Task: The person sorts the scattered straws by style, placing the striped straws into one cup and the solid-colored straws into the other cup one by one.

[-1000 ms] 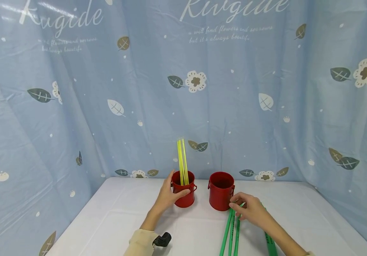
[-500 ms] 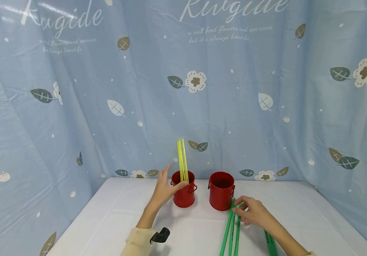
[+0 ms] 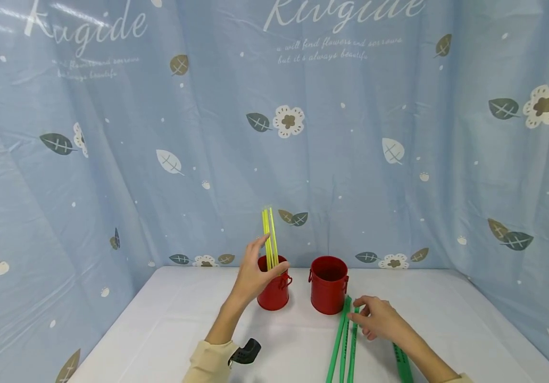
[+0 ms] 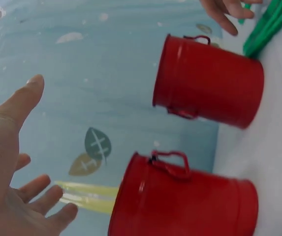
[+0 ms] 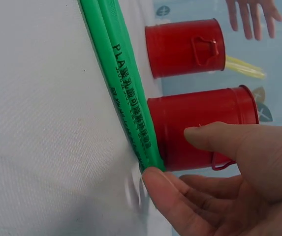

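Two small red metal buckets stand side by side on the white table. Several thin yellow sticks (image 3: 266, 219) rise out of the left bucket (image 3: 272, 298). Just in front of these sticks is my left hand (image 3: 250, 276), thumb and fingers spread apart at rim height and above; the left wrist view shows nothing in its grasp. Beside the right bucket (image 3: 327, 296) lie long green-wrapped straws (image 5: 126, 83) with printed lettering, their far ends at its base. My right hand (image 3: 379, 318) hovers at those ends, index fingertip right by them and thumb held away.
Another green printed strip (image 3: 402, 364) lies under my right forearm. A black wrist device (image 3: 247, 351) sits at my left cuff. A blue patterned curtain (image 3: 217, 159) hangs behind and along both sides of the table (image 3: 159, 319).
My left hand has come off the left bucket's rim and risen toward the yellow sticks. My right hand has shifted slightly right, away from the right bucket. The view has shifted a little.
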Available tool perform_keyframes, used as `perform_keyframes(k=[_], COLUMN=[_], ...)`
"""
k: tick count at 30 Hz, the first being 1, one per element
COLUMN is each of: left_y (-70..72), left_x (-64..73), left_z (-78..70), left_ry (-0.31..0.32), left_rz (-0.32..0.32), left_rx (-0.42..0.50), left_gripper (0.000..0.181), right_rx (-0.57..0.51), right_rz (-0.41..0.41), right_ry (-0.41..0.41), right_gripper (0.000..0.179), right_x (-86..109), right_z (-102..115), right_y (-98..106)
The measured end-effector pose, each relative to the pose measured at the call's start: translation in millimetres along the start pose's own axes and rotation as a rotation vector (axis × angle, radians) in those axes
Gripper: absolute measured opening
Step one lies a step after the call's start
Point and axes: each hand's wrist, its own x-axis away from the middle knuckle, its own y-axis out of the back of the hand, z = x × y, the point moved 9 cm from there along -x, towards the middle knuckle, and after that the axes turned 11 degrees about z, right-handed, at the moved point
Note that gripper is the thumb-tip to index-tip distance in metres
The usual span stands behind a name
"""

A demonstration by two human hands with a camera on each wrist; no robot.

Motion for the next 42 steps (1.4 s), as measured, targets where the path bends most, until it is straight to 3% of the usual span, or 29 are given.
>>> perform_keyframes(k=[5,10,16,24,28,33,42], left_y=[-16.5,-43.3,-76.0,-107.9,-122.7,-135.5,-149.8], left_x=[-7.3,-14.7,-23.0,-29.7,-31.0,-32.7,-34.0], left_z=[-12.9,-19.5,-18.9,-3.8,9.2,17.7,19.1], left_ry=[-0.085,-0.103,-0.051,0.034,0.088,0.115,0.103], left_rz=[0.044,0.128,0.211,0.251,0.263,0.259,0.282], left_rx=[0.063,0.141,0.215,0.112,0.124,0.177,0.179], left_gripper=[0.072,0.072,0.073,0.081,0.085,0.088,0.093], right_rx=[0.005,0.02,0.066,0.111,0.123,0.136,0.147], right_rz=[0.012,0.006,0.015,0.007,-0.002,-0.006,-0.015], right_ry=[-0.031,-0.061,-0.099,-0.067,-0.074,-0.092,-0.101], right_gripper=[0.057,0.068,0.077,0.076,0.077,0.078,0.078], right_x=[-0.5,0.1,-1.7,-0.5,0.0,1.9,2.0], right_z=[-5.3,-8.5,-7.6,-3.6,-3.8,-4.8,-4.9], right_y=[-2.8,-6.1,-9.3,-9.5,-9.3,-9.4,-12.4])
